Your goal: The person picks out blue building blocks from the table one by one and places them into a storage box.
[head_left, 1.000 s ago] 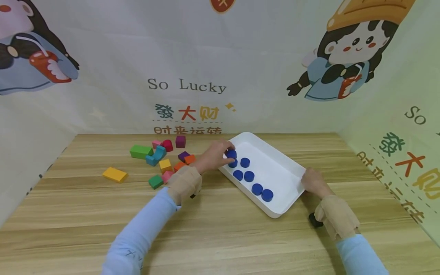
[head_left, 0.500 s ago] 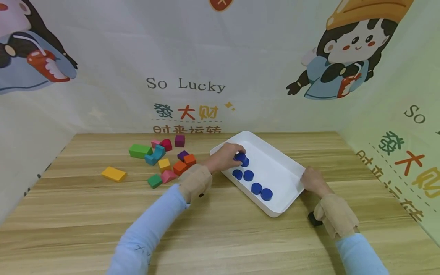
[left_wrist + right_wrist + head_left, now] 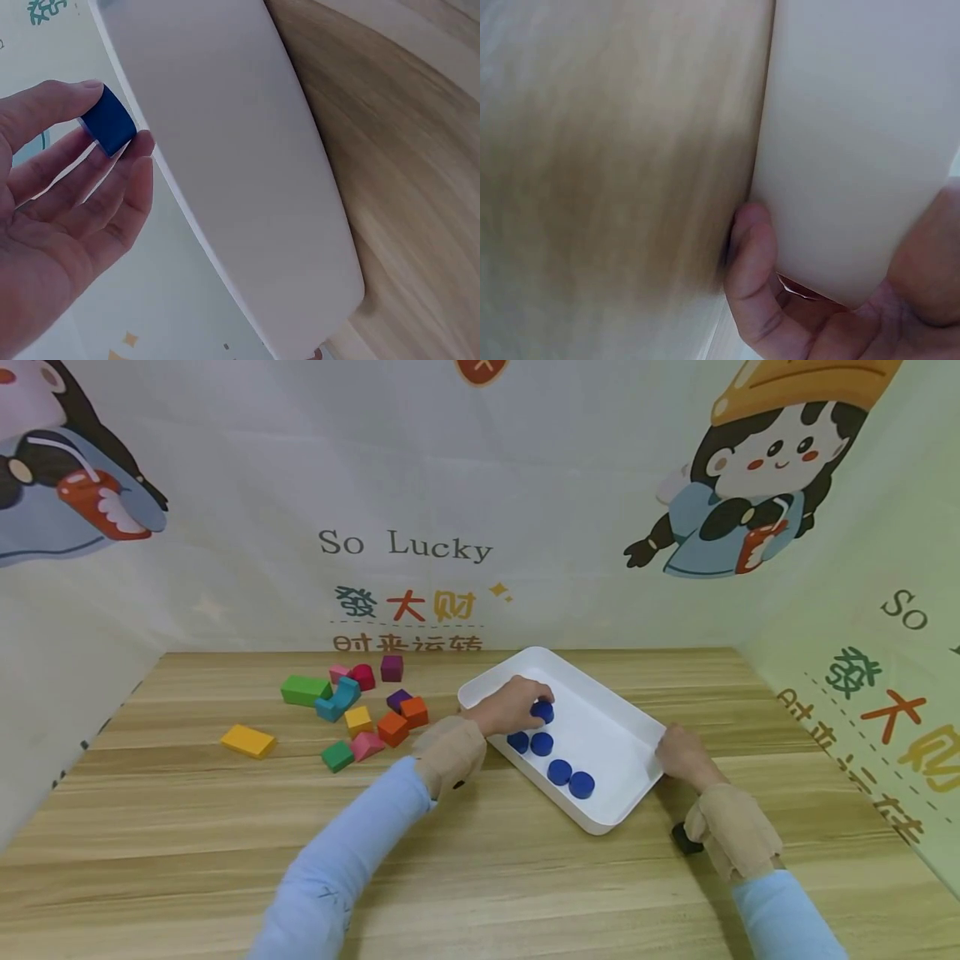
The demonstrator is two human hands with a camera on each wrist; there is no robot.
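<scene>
My left hand (image 3: 513,703) pinches a blue round block (image 3: 543,712) between thumb and fingertips, over the left side of a white tray (image 3: 615,727). In the left wrist view the thumb lies on one side of the blue block (image 3: 111,124) and the fingers on the other, above the tray's outer wall (image 3: 225,150). Several more blue round blocks (image 3: 559,772) sit in the tray along its near-left wall, one partly covered by my hand. At the right corner my right hand (image 3: 684,753) grips the tray; its thumb and curled fingers (image 3: 754,262) hold the wall (image 3: 847,165).
Left of the tray, loose coloured blocks lie in a group: a green block (image 3: 306,690), a blue curved block (image 3: 339,700), an orange cube (image 3: 393,728) and others. A yellow flat block (image 3: 248,741) lies farther left. A printed cloth (image 3: 570,527) stands behind the wooden table (image 3: 480,885).
With the pinched blue block, my left hand has moved right, farther over the tray. Another blue block that showed just under it is now hidden from view. My right hand stays at the tray corner.
</scene>
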